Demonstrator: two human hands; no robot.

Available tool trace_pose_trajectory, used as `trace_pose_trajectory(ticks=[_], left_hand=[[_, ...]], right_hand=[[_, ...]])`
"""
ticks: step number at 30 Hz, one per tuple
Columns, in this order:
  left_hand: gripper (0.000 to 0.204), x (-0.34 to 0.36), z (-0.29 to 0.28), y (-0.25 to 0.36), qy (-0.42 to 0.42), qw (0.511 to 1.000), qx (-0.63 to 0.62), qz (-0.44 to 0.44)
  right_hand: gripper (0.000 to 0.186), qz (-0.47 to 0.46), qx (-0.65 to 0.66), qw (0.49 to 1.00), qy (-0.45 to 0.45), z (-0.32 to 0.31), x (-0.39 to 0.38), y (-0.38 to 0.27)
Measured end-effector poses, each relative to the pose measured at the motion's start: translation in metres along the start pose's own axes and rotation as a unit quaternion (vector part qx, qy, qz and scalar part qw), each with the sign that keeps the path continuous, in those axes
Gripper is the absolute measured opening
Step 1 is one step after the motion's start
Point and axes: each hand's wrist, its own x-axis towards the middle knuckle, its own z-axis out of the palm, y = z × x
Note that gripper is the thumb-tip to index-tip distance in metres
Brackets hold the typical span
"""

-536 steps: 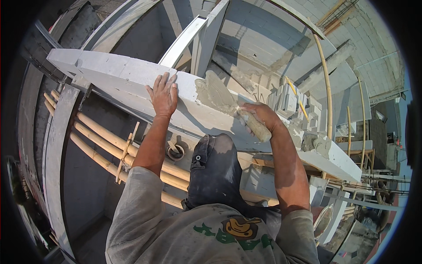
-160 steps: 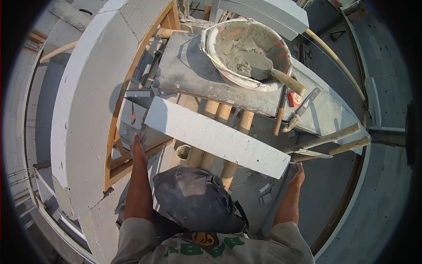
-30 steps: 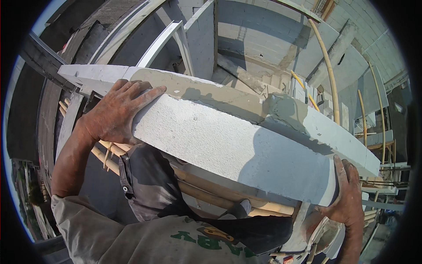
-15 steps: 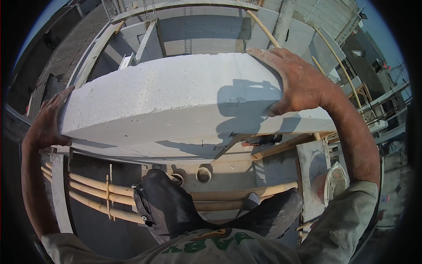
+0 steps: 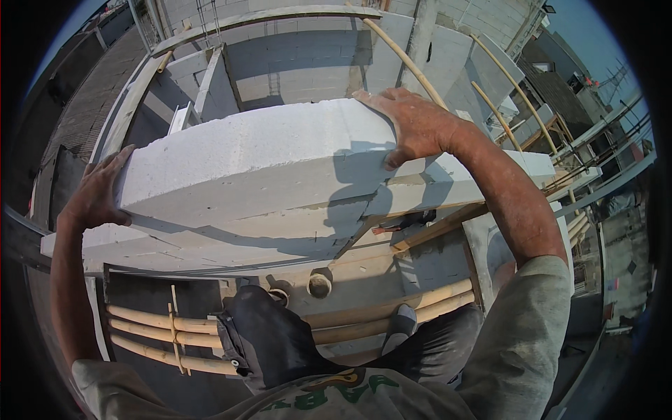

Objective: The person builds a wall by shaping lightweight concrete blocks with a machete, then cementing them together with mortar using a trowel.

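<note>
**Large white block held at both ends above the wall**

While the person looks down, both hands hold one large white block (image 5: 259, 157), and it is lifted in front of the chest. The left hand (image 5: 98, 192) presses flat against the left end of the block, with the fingers spread up along that end face. The right hand (image 5: 413, 126) lies on top of the block near its right end, with the fingers open and bent over the upper edge and the thumb going down the front face. The block is long and pale, with a rough, grainy surface, and it is tilted a little, the left end lower than the right.

Just under the block runs a wall of white blocks (image 5: 483, 175); the shadow of the right arm falls on both. I cannot tell if the block touches the wall or hangs just above it. Below the block, bamboo poles (image 5: 161, 325) lie side by side, tied together, and the person's dark trousers (image 5: 269, 336) and a grey shoe (image 5: 400, 323) show over them. Behind the block stands a grey block wall (image 5: 308, 59), and thin bamboo rods (image 5: 402, 59) lean past it to the right.
</note>
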Motion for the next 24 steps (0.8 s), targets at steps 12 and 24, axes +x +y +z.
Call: trace_pose_trajectory(ticks=[12,24], left_hand=[[0.132,0.019,0.032,-0.01,-0.019,1.0,0.008,0.019],[0.126,0.035,0.059,-0.025,0.008,0.997,-0.041,0.064]], right_hand=[[0.106,-0.01,0.013,0.999,-0.033,0.01,0.013,-0.005],[0.104,-0.026,0.002,0.999,0.031,0.036,0.009,0.006]])
